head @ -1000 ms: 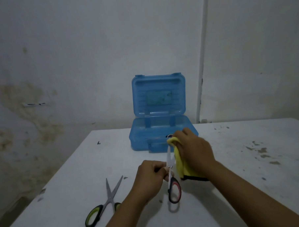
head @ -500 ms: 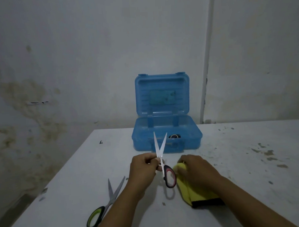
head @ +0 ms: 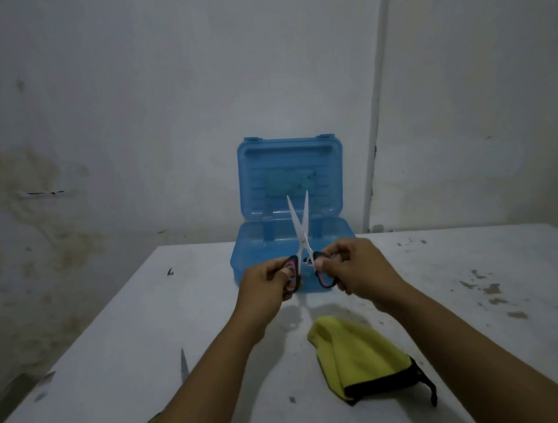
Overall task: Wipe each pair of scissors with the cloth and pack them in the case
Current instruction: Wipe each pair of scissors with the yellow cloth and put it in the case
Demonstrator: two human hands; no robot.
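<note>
Red-and-black-handled scissors (head: pixel 300 224) stand upright in the air in front of the blue case (head: pixel 290 175), blades slightly apart and pointing up. My left hand (head: pixel 265 284) grips the left handle loop and my right hand (head: pixel 358 270) grips the right one. The case sits open at the table's far edge, lid raised. A yellow cloth (head: pixel 360 355) with a black edge lies loose on the table below my right arm. Green-handled scissors (head: pixel 183 364) lie at the lower left, mostly hidden by my left forearm.
The white table (head: pixel 117 346) is stained, with dark flecks at the right. A stained wall stands right behind the case, with a vertical pipe (head: pixel 375 143) to the right of the lid. The table's left edge drops off near the green-handled scissors.
My right hand let go of the cloth, which now lies on the table, and took the scissors' right handle. Both hands lifted the scissors higher, toward the case.
</note>
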